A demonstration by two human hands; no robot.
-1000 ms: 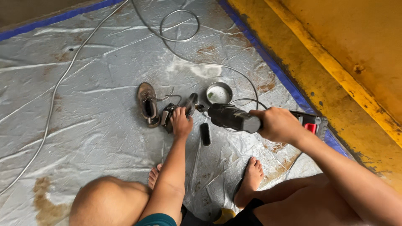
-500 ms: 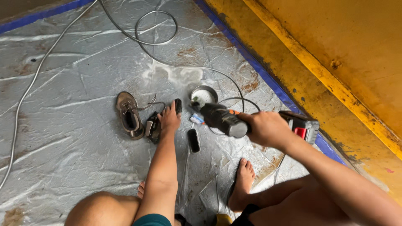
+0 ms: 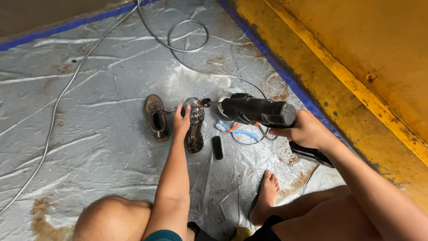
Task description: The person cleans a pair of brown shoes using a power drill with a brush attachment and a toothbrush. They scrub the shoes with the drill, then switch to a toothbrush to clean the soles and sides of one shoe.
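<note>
On the grey tarp [image 3: 89, 111] that fills the frame, the shoe [image 3: 195, 125] now stands on edge at the centre, sole showing, where half a second ago it lay flatter beside the other shoe [image 3: 156, 117]. The left hand [image 3: 180, 122] has its fingers curled around the shoe's edge. The right hand [image 3: 305, 131] is wrapped tight on the black power drill [image 3: 256, 111], whose tip has swung in to touch the sole

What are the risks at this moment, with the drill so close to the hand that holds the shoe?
1. The left hand steadies the tipped shoe right where the drill tip points; a slip might hit the fingers.
2. The grey cable loops on the plastic sheet near the drill and could snag.
3. The bare foot rests close to the work, unprotected.
</note>
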